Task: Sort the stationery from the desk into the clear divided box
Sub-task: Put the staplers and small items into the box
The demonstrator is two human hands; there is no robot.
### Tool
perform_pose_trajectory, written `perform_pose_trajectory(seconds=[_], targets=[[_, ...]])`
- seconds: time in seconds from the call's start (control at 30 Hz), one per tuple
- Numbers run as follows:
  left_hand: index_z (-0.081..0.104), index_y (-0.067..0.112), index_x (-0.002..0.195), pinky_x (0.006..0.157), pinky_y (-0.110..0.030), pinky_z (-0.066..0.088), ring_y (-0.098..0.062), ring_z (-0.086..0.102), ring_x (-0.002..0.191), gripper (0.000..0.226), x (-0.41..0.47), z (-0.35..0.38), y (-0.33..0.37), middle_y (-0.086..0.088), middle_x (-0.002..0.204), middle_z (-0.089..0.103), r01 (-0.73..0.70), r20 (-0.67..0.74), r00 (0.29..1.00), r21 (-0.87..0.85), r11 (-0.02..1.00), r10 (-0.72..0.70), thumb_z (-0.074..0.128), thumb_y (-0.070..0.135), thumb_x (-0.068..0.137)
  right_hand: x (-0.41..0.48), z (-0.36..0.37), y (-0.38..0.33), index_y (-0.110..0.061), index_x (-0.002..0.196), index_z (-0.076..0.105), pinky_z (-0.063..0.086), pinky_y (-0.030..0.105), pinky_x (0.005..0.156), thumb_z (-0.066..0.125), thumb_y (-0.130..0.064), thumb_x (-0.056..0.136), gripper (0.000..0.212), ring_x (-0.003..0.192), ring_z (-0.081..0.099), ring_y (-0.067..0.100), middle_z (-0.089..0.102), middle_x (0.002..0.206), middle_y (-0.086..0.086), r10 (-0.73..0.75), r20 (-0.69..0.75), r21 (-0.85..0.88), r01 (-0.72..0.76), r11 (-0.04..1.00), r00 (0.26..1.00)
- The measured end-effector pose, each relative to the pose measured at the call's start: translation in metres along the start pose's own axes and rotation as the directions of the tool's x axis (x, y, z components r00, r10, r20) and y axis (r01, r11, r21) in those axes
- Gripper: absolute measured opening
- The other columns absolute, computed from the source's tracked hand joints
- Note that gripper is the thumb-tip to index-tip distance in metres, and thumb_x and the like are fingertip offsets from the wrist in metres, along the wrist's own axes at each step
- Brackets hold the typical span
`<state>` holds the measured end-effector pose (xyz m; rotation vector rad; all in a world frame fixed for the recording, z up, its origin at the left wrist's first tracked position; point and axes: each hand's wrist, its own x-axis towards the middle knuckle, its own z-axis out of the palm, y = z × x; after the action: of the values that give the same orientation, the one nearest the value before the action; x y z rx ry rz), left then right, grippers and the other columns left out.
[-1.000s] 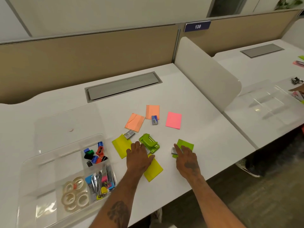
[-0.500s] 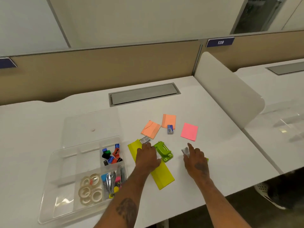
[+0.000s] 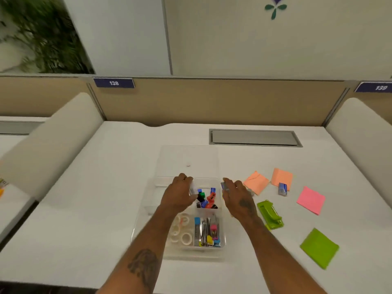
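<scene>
The clear divided box [image 3: 146, 209] sits in the middle of the white desk. It holds tape rolls [image 3: 182, 232], coloured sharpeners [image 3: 205, 198] and several staplers and clips [image 3: 206, 232]. My left hand [image 3: 178, 198] hovers over the box's far left compartment, fingers closed on a small pale staple box [image 3: 193, 187]. My right hand [image 3: 238, 198] is at the box's right rim, pinching a small blue staple box [image 3: 222, 185]. On the desk to the right lie a green hole punch [image 3: 270, 215], another blue staple box [image 3: 282, 189] and loose sticky notes.
The box's clear lid [image 3: 188, 160] lies flat just behind it. Orange notes [image 3: 255, 182], a pink note [image 3: 310, 200] and a green note [image 3: 319, 248] lie to the right. A grey cable hatch [image 3: 254, 137] is at the back. Padded dividers [image 3: 53, 141] flank the desk.
Both hands picked small staple boxes up from among the sticky notes and carried them left to the divided box. My view turned left with them.
</scene>
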<state>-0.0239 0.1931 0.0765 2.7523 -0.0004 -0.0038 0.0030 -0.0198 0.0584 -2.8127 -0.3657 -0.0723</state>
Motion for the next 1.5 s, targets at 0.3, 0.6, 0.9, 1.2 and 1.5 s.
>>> perform_pose_trajectory(seconds=[0.3, 0.6, 0.9, 1.2, 1.5], targets=[[0.053, 0.02, 0.123, 0.085, -0.035, 0.051, -0.018, 0.053, 0.109, 0.052, -0.026, -0.025, -0.081, 0.002, 0.12, 0.053, 0.059, 0.006, 0.998, -0.017, 0.998, -0.059, 0.07, 0.041, 0.078, 0.015, 0.042, -0.102, -0.022, 0.135, 0.044, 0.045, 0.038, 0.09, 0.043, -0.038, 0.094, 0.043, 0.111, 0.056, 0.026, 0.058, 0.122, 0.005, -0.063, 0.148, 0.064, 0.054, 0.997, 0.987], [0.053, 0.021, 0.126, 0.085, -0.035, 0.051, -0.017, 0.056, 0.106, 0.057, -0.023, -0.02, -0.101, 0.003, 0.12, 0.055, 0.026, 0.043, 0.999, -0.033, 0.999, -0.024, 0.071, 0.045, 0.078, 0.025, 0.063, -0.117, -0.025, 0.139, 0.041, 0.045, 0.039, 0.093, 0.04, -0.042, 0.097, 0.046, 0.113, 0.055, 0.026, 0.056, 0.125, 0.006, -0.039, 0.189, -0.007, 0.041, 0.999, 0.981], [0.052, 0.02, 0.128, 0.09, -0.036, 0.049, -0.019, 0.053, 0.113, 0.058, -0.002, -0.001, -0.081, 0.001, 0.122, 0.054, -0.061, 0.146, 0.987, 0.015, 0.998, 0.059, 0.069, 0.047, 0.08, 0.031, 0.054, -0.081, -0.021, 0.144, 0.035, 0.039, 0.04, 0.101, 0.037, -0.035, 0.099, 0.047, 0.126, 0.044, 0.027, 0.046, 0.14, 0.007, 0.089, 0.175, -0.027, -0.085, 0.996, 0.98], [0.003, 0.03, 0.155, 0.121, -0.045, 0.007, -0.022, -0.003, 0.151, 0.091, 0.024, 0.017, -0.067, -0.003, 0.164, 0.0, -0.107, 0.156, 0.984, 0.136, 0.985, 0.085, 0.045, 0.071, 0.085, 0.026, 0.043, -0.031, -0.029, 0.153, 0.009, 0.016, 0.05, 0.118, 0.028, -0.055, 0.098, 0.064, 0.15, 0.004, 0.028, 0.005, 0.162, 0.011, 0.218, 0.139, -0.087, -0.207, 0.974, 0.966], [-0.029, 0.038, 0.142, 0.117, -0.053, -0.009, -0.024, -0.024, 0.147, 0.084, 0.077, 0.054, -0.004, -0.003, 0.16, -0.024, -0.162, 0.158, 0.979, 0.193, 0.968, 0.132, 0.009, 0.081, 0.081, 0.033, 0.029, 0.048, -0.034, 0.151, -0.003, 0.01, 0.057, 0.118, 0.015, -0.064, 0.093, 0.068, 0.149, -0.007, 0.032, -0.009, 0.162, 0.012, 0.28, 0.113, -0.146, -0.263, 0.954, 0.953]])
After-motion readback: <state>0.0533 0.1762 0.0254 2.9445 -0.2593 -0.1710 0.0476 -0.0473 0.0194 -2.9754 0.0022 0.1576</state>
